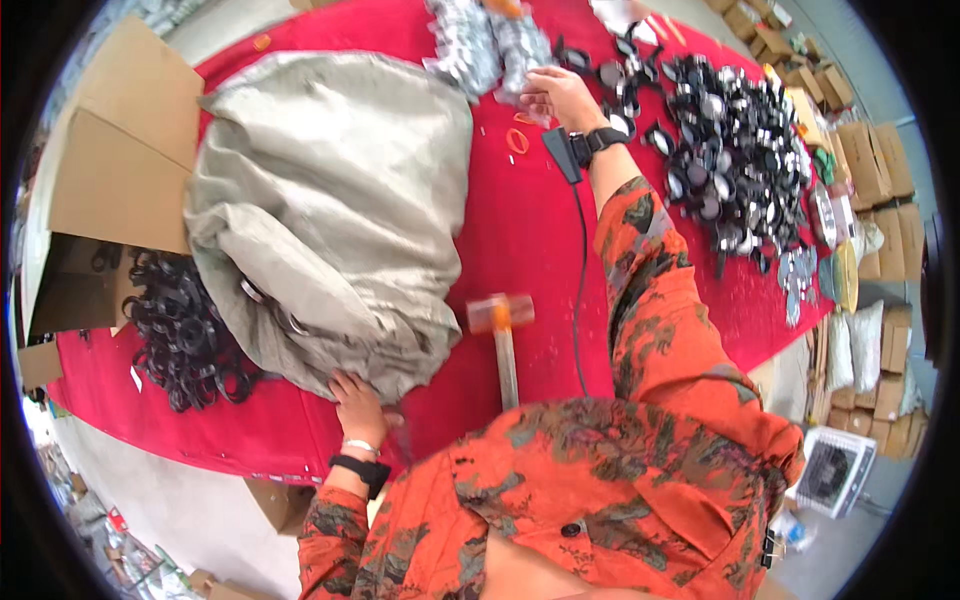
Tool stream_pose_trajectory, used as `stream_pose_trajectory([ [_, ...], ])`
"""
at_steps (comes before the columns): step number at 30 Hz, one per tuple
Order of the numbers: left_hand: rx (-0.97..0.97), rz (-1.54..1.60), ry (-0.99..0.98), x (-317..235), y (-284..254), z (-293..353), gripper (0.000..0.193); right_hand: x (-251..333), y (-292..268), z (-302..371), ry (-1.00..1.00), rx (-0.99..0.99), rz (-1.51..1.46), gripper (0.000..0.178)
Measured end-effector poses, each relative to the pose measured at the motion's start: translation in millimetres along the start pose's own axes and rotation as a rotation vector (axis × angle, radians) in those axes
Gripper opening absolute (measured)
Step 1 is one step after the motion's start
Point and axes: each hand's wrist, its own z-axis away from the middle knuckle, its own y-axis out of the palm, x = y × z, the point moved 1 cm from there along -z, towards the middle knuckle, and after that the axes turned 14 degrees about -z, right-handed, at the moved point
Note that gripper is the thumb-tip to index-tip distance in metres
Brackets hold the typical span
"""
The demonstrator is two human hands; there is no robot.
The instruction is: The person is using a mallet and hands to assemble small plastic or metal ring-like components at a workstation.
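A large grey-beige woven sack lies slumped across the left half of the table, a few dark watch-like pieces showing in its lower folds. My left hand rests on its near edge, fingers stretched over the cloth. At the far side, my right hand has its fingers curled together at the near end of a bundle of clear, silvery plastic bags; a bit of clear plastic seems pinched there. Both wrists wear dark straps, and a black cable runs from the right one.
A mallet lies on the red tablecloth between my arms. Heaped wristwatches cover the right side; black bands pile up left beside an open cardboard box. Orange rubber bands lie near my right hand.
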Motion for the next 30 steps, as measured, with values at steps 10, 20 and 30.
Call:
stream_pose_trajectory([
  [10, 0.005, 0.003, 0.048, -8, 0, -12, 0.130, -100, -98, 71, 0.002, -0.208, 0.463, 0.025],
  [20, -0.030, -0.043, 0.013, -12, 9, -12, 0.132, -124, -61, -26, -0.203, 0.010, 1.460, 0.025],
  [30, 0.073, -0.035, 0.003, -13, -2, -13, 0.131, -133, -68, -34, -0.154, -0.053, 1.441, 0.028],
])
